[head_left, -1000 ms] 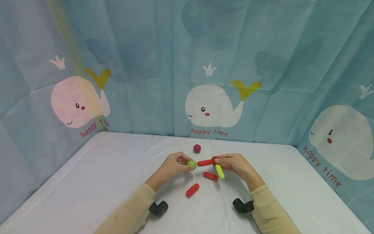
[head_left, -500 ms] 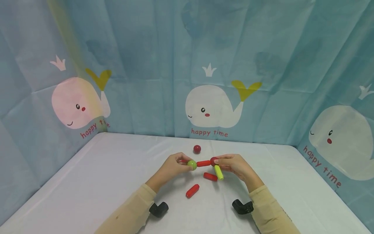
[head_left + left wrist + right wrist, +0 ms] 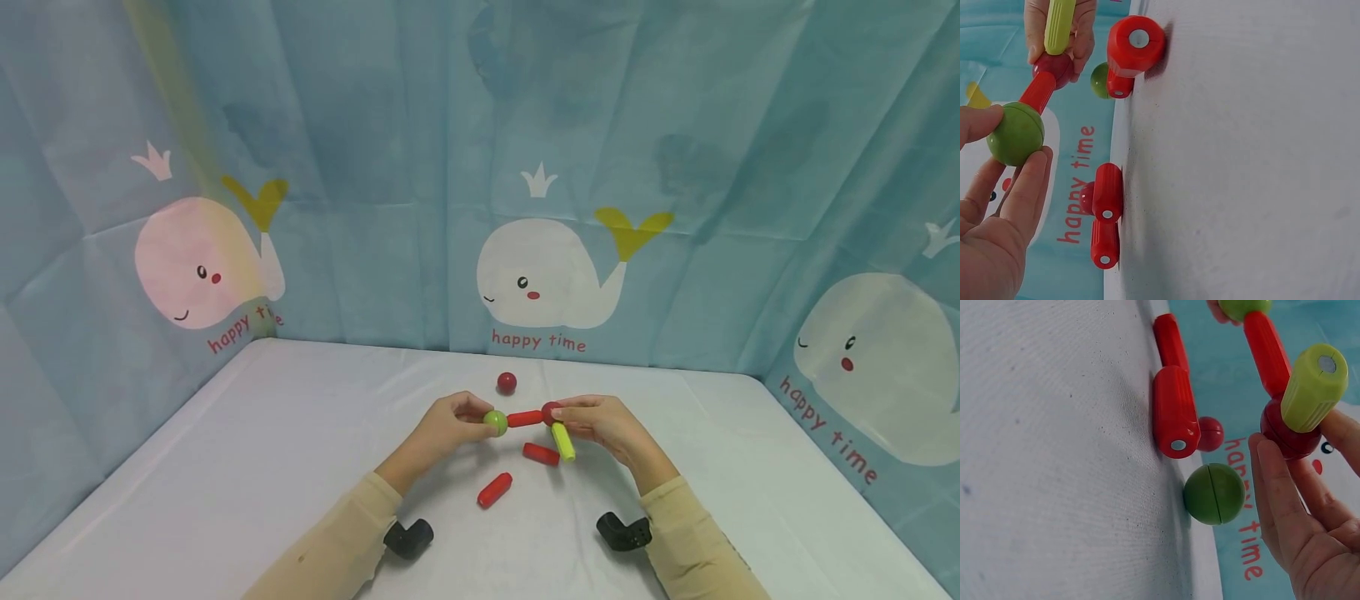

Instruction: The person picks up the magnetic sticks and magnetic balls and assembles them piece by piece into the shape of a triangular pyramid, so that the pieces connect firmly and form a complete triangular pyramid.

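My left hand (image 3: pixel 453 425) pinches a green ball (image 3: pixel 1016 134) between thumb and fingertips. A red rod (image 3: pixel 525 418) runs from that ball to a dark red ball (image 3: pixel 1291 428), touching both. My right hand (image 3: pixel 603 421) holds the dark red ball with its fingers and thumb. From this ball a yellow-green rod (image 3: pixel 1315 387) sticks out, with a round silvery spot on its end. Both hands hold the joined pieces above the table. Part of the dark red ball is hidden by the right fingers.
Below the hands, red rods (image 3: pixel 542 453) lie on the white table (image 3: pixel 300 467). Farther back sits a loose red ball (image 3: pixel 507 383). Another green ball (image 3: pixel 1214 494) shows on the table in the right wrist view. A blue whale-print curtain (image 3: pixel 375 167) borders the table.
A gap between the red rod and the green ball has closed; the two now touch. The right hand has shifted very slightly. Loose pieces on the table stay where they were.
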A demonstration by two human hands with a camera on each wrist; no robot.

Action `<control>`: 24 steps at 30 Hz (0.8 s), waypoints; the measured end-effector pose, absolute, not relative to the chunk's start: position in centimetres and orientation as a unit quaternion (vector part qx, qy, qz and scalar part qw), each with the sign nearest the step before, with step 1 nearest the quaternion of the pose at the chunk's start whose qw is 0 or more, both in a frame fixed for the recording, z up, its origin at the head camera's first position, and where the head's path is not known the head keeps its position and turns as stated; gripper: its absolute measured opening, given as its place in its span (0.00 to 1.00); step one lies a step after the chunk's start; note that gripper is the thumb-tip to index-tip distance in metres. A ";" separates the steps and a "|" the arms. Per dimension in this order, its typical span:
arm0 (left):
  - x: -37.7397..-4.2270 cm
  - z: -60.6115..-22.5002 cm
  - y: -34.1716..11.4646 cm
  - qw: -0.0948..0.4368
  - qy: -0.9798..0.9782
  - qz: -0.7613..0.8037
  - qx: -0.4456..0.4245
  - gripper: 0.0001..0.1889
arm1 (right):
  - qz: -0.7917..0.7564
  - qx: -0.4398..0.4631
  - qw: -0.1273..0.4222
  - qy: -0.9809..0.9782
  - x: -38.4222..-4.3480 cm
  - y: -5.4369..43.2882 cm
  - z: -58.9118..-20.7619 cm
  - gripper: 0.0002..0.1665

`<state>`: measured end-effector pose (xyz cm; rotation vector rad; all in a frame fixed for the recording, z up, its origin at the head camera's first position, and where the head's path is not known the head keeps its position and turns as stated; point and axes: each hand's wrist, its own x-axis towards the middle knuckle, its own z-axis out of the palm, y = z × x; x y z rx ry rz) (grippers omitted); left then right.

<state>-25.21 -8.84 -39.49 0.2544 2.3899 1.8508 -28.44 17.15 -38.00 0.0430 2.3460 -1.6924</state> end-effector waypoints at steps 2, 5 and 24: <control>-25.2 -39.5 -8.8 0.053 0.787 0.609 0.085 0.16 | -0.582 0.016 0.123 0.804 -28.4 17.1 -38.0 0.27; -25.2 -39.5 -8.8 0.052 0.785 0.611 0.085 0.16 | -0.580 0.015 0.122 0.806 -28.4 17.1 -37.9 0.27; -25.5 -39.5 -9.1 0.055 0.791 0.606 0.063 0.17 | -0.565 -0.086 0.195 0.797 -28.3 18.4 -37.7 0.28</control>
